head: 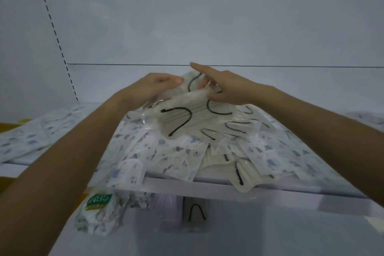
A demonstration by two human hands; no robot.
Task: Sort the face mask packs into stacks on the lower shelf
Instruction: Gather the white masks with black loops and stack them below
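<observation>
Nearest me, the white lower shelf (270, 235) carries a short row of face mask packs lying side by side. At the left is a clear-wrapped white pack with a green N95 label (96, 212). Beside it lies a pale lilac pack (168, 210), then a pale pack with a black ear loop (196, 212).

Above them runs the front edge of the white upper shelf (228, 190). A cream pack with black loops (247, 174) hangs partly over that edge. Behind it spreads a loose heap of white packs printed with small blue figures (141, 151), overlapping one another across the shelf.

On top of the heap lies a large clear-wrapped cream mask pack with black ear loops (182, 118), its far edge lifted. The person's right hand (226, 87) has its grip on that lifted edge, thumb beneath and middle fingers curled over it, the forefinger held straight out. The left hand (149, 87) reaches in from the other side. Its grip is nearly closed, thumb and fingertips drawn together on the edge of a second cream pack (193, 81) just behind the first. How firmly it holds I cannot tell.

Farthest back stand the plain white rear panel (207, 16) and, at the left, a white upright with a line of dark slots (54, 27).
</observation>
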